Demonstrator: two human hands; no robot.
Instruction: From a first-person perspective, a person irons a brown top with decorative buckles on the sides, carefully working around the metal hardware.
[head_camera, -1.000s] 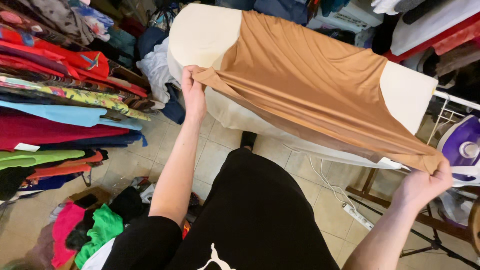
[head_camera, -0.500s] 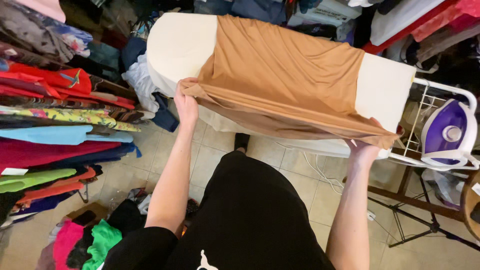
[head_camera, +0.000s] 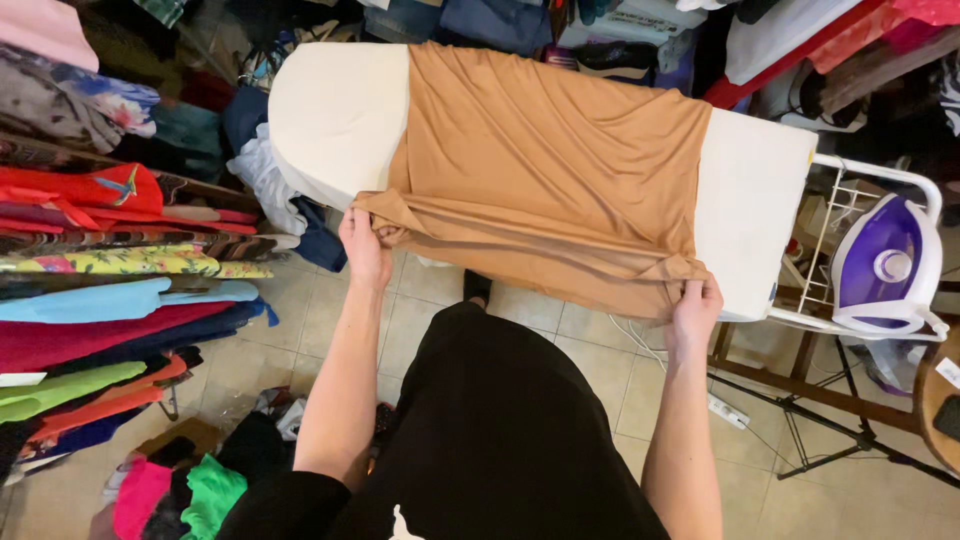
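Tan stretchy garment (head_camera: 545, 160) draped across cream padded ironing board (head_camera: 335, 115), long axis along the board, left to right, soft folds bunched at near edge. Left hand (head_camera: 365, 250) pinching near-left corner, right hand (head_camera: 695, 310) pinching near-right corner. Purple-and-white iron (head_camera: 885, 270) on wire rest at board's right end.

Even, bright indoor light; soft shadows cast on floor; slight wide-angle bending seen at edges; focus sharp.
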